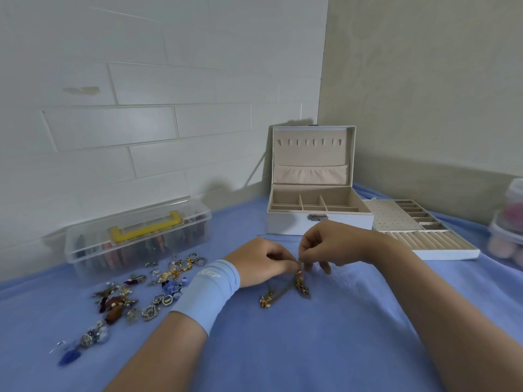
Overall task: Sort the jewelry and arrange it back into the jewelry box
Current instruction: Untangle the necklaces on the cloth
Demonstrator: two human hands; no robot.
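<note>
A gold necklace [300, 282] is held just in front of the jewelry box [319, 223], on the person's side of its latch, over the blue blanket [325, 349]. It is pinched at its upper end by both hands. The fingers [293, 263] of the left hand [263, 261] and those of the right hand [332, 244] are curled together and meet on the same short stretch of chain, seemingly at the clasp, though that part is too small to be made out. From the pinch the necklace falls away from the box toward the person: one ornamented part hangs straight below the fingers, and a second strand trails down and to the left to a small gold cluster resting on the blanket. Its long axis is therefore judged to run outward from the box, slanting left. The open compartments of the box lie directly behind the pinch, and a row of hooks is seen in the raised lid above them. The right hand is the nearer to the box and to the ring tray [441, 250] lying just right of it. The unsorted pile of jewelry [135, 295] is found well left of the box, in front of a clear plastic case [135, 239].
</note>
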